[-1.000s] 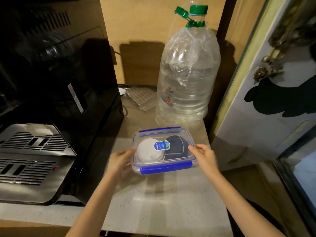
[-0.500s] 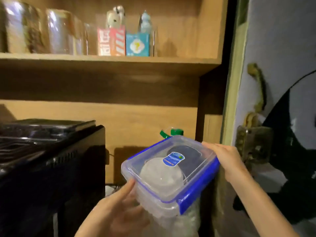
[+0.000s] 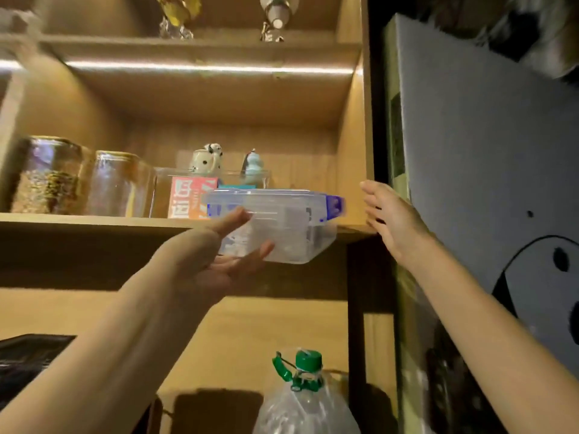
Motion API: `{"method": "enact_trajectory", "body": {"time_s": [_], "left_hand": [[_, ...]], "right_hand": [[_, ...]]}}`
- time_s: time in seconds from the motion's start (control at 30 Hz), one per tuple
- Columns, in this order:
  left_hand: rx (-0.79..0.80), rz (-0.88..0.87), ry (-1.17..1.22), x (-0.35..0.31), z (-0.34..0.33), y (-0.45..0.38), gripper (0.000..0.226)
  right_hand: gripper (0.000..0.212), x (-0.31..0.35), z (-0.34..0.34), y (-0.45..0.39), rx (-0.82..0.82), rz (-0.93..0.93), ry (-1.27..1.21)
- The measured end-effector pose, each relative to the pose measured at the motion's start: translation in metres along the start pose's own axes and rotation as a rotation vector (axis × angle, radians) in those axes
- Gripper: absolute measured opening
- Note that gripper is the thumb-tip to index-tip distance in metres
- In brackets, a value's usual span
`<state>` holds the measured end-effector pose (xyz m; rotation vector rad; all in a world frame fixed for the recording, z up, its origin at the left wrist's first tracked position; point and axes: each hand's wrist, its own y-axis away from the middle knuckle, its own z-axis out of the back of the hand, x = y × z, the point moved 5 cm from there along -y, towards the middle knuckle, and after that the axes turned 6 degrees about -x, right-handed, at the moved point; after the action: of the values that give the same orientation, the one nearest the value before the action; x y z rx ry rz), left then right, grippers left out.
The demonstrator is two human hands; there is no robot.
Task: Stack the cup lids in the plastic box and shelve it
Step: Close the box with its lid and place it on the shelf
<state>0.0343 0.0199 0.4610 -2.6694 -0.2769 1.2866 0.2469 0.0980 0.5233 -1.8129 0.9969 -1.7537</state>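
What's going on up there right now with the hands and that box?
Left hand cradling plastic box at shelf edge. Right hand open, off the box. Orange carton right behind it.

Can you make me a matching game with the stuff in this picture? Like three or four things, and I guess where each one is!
Things:
1. plastic box
2. glass jars
3. big water bottle
4. right hand

Places or states:
A. at the bottom, with a green cap
B. open and empty, beside the shelf's right wall
C. held up at the shelf's front edge by the left hand
D. standing on the left of the shelf

Pairs: 1-C, 2-D, 3-A, 4-B
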Motion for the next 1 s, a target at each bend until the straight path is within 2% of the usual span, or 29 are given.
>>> {"method": "enact_trajectory", "body": {"time_s": [0.03, 0.1, 0.13, 0.23, 0.3, 0.33, 0.43, 0.53, 0.7, 0.8, 0.87, 0.9, 1.0], "left_hand": [[-0.011, -0.04, -0.004, -0.006, -0.01, -0.004, 0.04], [-0.015, -0.1, 0.087, -0.015, -0.03, -0.013, 0.004], [-0.02, -0.11, 0.126, -0.017, -0.035, -0.019, 0.015], [-0.008, -0.087, 0.094, -0.016, -0.06, -0.052, 0.018], [-0.031, -0.023, 0.061, -0.014, -0.072, -0.07, 0.043], [-0.054, 0.002, 0.044, -0.011, -0.076, -0.077, 0.048], [-0.084, 0.041, 0.036, -0.003, -0.087, -0.095, 0.048], [-0.021, 0.029, -0.032, 0.005, -0.098, -0.111, 0.044], [0.03, 0.109, -0.335, 0.011, -0.101, -0.127, 0.053], [0.137, 0.083, -0.482, 0.005, -0.097, -0.128, 0.035], [0.17, -0.081, -0.707, -0.003, -0.093, -0.129, 0.034], [0.132, -0.265, -0.835, -0.01, -0.091, -0.129, 0.033], [-0.038, -1.15, -1.24, -0.028, -0.093, -0.122, 0.035]], "right_hand": [[0.027, 0.011, 0.001, 0.001, 0.006, 0.119, 0.028], [0.027, 0.027, -0.003, 0.007, 0.079, 0.303, 0.072], [0.03, 0.029, -0.006, 0.01, 0.137, 0.336, 0.096], [0.043, 0.026, -0.019, 0.009, 0.251, 0.391, 0.196], [0.054, 0.021, -0.025, 0.002, 0.259, 0.414, 0.236], [0.059, 0.018, -0.026, -0.004, 0.246, 0.422, 0.251], [0.068, 0.007, -0.024, -0.022, 0.196, 0.394, 0.294], [0.076, -0.005, -0.02, -0.034, 0.161, 0.377, 0.383], [0.084, -0.017, -0.015, -0.046, 0.035, 0.421, 0.524], [0.083, -0.021, -0.016, -0.054, -0.029, 0.435, 0.564], [0.083, -0.024, -0.018, -0.059, -0.027, 0.439, 0.608], [0.084, -0.025, -0.019, -0.061, -0.016, 0.436, 0.627], [0.084, -0.033, -0.021, -0.068, 0.012, 0.425, 0.63]]}}
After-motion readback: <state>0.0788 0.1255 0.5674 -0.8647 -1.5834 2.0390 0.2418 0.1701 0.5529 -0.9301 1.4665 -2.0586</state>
